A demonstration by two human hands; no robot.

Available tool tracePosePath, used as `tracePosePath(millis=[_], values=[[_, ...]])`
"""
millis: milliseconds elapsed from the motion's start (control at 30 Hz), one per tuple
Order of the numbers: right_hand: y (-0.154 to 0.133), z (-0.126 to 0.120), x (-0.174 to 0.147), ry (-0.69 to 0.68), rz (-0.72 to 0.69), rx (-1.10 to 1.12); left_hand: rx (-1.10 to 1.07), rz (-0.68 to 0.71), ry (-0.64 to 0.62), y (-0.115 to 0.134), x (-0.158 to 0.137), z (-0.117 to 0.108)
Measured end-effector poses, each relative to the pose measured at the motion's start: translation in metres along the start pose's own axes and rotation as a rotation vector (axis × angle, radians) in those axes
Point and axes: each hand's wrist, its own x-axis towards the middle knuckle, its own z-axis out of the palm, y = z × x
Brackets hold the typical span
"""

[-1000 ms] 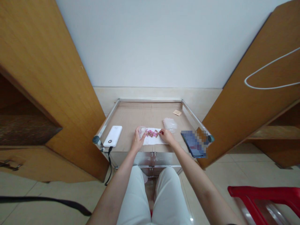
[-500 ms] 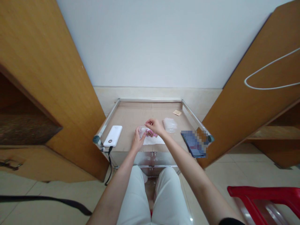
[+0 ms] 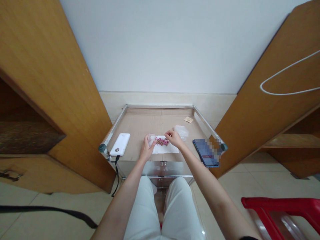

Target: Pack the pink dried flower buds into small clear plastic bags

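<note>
- Nearest me, a white sheet (image 3: 165, 150) lies on the tray-topped trolley (image 3: 140, 120), pink-and-brown buds (image 3: 162, 142) heaped on it.
- At the sheet's left end, the left hand (image 3: 147, 149) grips a clear plastic container (image 3: 151, 138).
- The right hand's (image 3: 174, 138) fingertips draw together by the buds' far right edge; I can't tell whether they pinch anything.
- Just beyond, clear plastic bags (image 3: 183, 131).
- Farthest, a small tan card (image 3: 188, 119).
</note>
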Motion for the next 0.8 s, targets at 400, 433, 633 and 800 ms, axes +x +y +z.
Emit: tracePosePath(millis=[400,433,633,800], values=[[0.043,0.021,-0.016,-0.074,0.186,-0.177,0.003,-0.013,0.017,-0.001,0.000,0.001],[0.043,0.022,-0.016,-0.071,0.190,-0.182,0.006,-0.012,0.017,-0.001,0.000,0.001],[0.047,0.024,-0.014,-0.071,0.214,-0.246,0.011,-0.010,0.017,-0.001,0.000,0.000],[0.047,0.025,-0.014,-0.062,0.222,-0.250,0.008,-0.024,0.013,0.000,-0.001,0.000]])
